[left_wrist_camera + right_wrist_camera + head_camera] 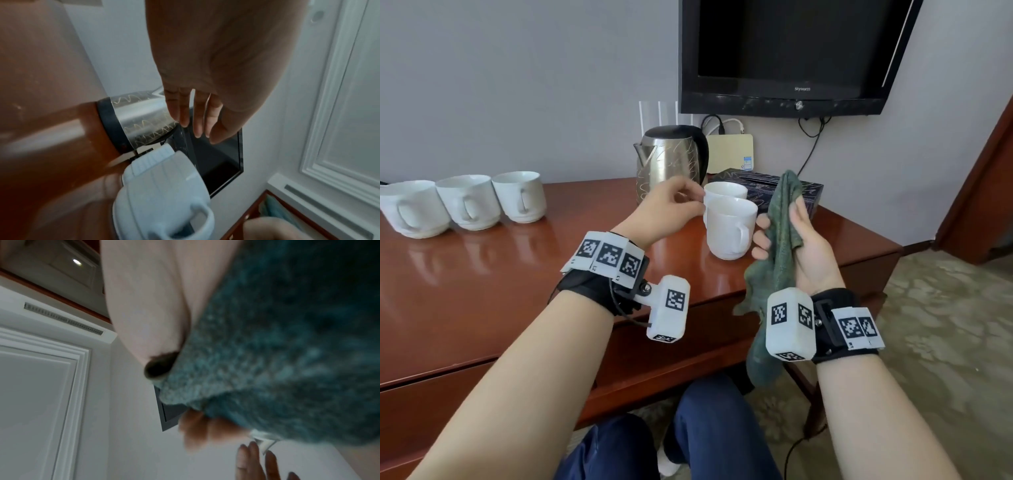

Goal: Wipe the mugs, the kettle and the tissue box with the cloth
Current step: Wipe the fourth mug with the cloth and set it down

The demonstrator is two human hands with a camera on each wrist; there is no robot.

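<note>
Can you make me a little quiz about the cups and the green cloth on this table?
1. How many mugs stand on the table in all?
2. True or false: the left hand holds the cloth.
3. What stands right behind the two mugs nearest the hands: A) the kettle and tissue box, B) a plate, C) a lamp?

Key: 1) five: three at the left, two near the hands. 2) False, the right hand grips it. 3) A.

Rear mug (724,190) mostly hidden behind front mug (730,228); tissue box (760,183) partly behind cloth (780,219).
</note>
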